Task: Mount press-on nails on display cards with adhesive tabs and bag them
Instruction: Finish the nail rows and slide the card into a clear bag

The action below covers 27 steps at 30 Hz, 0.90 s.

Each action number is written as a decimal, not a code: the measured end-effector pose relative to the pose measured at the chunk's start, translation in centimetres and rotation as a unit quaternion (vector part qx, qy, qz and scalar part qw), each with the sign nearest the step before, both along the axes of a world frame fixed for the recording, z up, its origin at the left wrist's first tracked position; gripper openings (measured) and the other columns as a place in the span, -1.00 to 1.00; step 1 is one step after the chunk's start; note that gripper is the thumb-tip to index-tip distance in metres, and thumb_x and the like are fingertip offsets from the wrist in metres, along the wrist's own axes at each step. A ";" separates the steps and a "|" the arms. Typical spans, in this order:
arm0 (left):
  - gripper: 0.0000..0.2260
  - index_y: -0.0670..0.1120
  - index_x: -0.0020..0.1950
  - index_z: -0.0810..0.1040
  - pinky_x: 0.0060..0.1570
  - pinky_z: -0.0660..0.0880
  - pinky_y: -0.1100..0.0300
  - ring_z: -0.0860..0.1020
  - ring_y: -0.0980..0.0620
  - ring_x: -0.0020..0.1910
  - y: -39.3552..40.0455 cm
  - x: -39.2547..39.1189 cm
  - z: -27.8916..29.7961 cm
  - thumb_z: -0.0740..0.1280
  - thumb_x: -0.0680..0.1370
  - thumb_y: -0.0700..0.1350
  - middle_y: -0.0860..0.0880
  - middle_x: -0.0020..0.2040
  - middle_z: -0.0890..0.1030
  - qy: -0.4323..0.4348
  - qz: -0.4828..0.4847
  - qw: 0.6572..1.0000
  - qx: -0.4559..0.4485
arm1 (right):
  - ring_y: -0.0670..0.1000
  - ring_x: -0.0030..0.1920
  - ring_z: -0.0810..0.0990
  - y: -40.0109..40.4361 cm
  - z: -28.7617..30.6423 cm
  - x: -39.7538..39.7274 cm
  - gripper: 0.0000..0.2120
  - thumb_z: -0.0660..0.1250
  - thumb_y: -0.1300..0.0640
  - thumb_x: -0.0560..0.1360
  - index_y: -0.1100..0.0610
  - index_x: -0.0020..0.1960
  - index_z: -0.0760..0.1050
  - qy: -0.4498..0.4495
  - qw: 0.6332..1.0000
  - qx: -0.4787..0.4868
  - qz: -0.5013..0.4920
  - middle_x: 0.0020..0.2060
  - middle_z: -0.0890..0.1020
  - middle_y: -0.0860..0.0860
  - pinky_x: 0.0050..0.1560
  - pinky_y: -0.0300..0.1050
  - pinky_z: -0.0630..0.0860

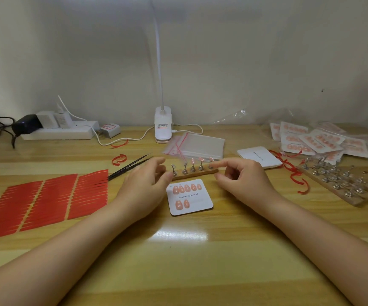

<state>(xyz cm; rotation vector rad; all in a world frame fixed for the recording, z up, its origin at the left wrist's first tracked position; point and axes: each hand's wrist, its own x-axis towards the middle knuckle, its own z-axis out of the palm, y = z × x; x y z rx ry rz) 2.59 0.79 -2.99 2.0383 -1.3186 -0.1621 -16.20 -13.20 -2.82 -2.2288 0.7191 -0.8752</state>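
Note:
A white display card [192, 203] printed "Handmade Nail" lies on the table with several pink nails stuck on it in two rows. Just behind it stands a wooden strip [195, 172] with metal nail stands; three on the right carry pink nails, two on the left are bare. My left hand [144, 182] hovers at the strip's left end, fingers loosely curved, holding nothing visible. My right hand [240, 176] is at the strip's right end, its index finger stretched out to the rightmost nail [211, 160]. Red adhesive tab sheets [46, 200] lie at the left.
Black tweezers [130, 166] lie left of the strip. Clear zip bags [197, 145] sit behind it, by a clip lamp [163, 124]. A blank card stack [259, 156], bagged finished cards [319, 141], another stand rack [341, 184], red backing curls [295, 176] and a power strip [59, 131] are around.

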 end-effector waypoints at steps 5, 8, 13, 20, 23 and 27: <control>-0.57 0.01 0.39 0.40 0.01 0.41 0.47 0.54 0.26 0.01 -0.3 0.1 -0.4 0.40 0.54 -0.10 0.17 0.01 0.59 -0.021 -0.016 0.999 -0.045 | -0.19 -0.42 0.44 0.2 -0.3 0.4 -0.91 0.40 0.11 0.50 0.03 -0.09 0.70 0.008 1.000 -0.018 -0.001 -0.45 0.57 -0.09 -0.36 -0.33 0.34; -0.55 -0.01 0.39 0.41 -0.08 0.41 0.48 0.54 0.24 -0.04 -0.1 -0.2 -0.4 0.42 0.53 -0.11 0.16 -0.02 0.58 -0.057 -0.024 0.996 -0.069 | -0.08 -0.49 0.30 0.4 -0.3 0.4 -0.52 0.26 -0.12 0.56 0.26 -0.28 0.59 0.003 1.000 -0.026 0.011 -0.50 0.51 0.13 -0.36 0.02 0.37; -0.52 -0.05 0.40 0.40 0.06 0.43 0.15 0.51 0.08 0.07 0.3 -1.2 0.1 0.44 0.51 -0.08 0.12 0.00 0.62 -0.118 -0.047 0.983 -0.130 | -0.12 -0.46 0.38 0.6 -0.2 0.3 -0.71 0.32 -0.13 0.51 0.02 -0.22 0.66 -0.019 0.999 -0.033 0.000 -0.52 0.51 -0.06 -0.34 -0.02 0.40; -0.44 -0.16 0.35 0.45 -0.09 0.56 0.01 0.58 -0.02 -0.01 1.1 -2.8 0.7 0.54 0.40 -0.10 0.02 -0.07 0.66 -0.113 -0.107 0.973 -0.173 | -0.14 -0.28 0.58 0.8 -0.4 0.7 -0.92 0.44 0.05 0.47 -0.01 -0.13 0.71 -0.012 0.999 -0.034 -0.021 -0.31 0.69 -0.12 -0.21 -0.15 0.47; -0.44 -0.18 0.30 0.49 -0.05 0.44 0.20 0.61 0.00 -0.06 1.2 -3.2 0.7 0.54 0.37 -0.05 0.03 -0.10 0.67 -0.132 -0.114 0.966 -0.190 | -0.18 -0.25 0.60 0.6 -0.5 0.8 -0.93 0.45 0.07 0.46 0.01 -0.12 0.72 0.000 1.000 -0.020 -0.020 -0.29 0.69 -0.15 -0.16 -0.17 0.49; -0.46 -0.19 0.27 0.50 0.02 0.40 0.24 0.64 0.00 -0.07 1.2 -3.6 0.6 0.55 0.36 -0.06 0.03 -0.12 0.68 -0.142 -0.119 0.963 -0.195 | -0.36 -0.30 0.53 0.3 -0.6 1.0 -0.93 0.48 0.08 0.44 0.03 -0.09 0.72 0.005 1.000 0.004 -0.016 -0.43 0.57 -0.32 -0.19 -0.36 0.38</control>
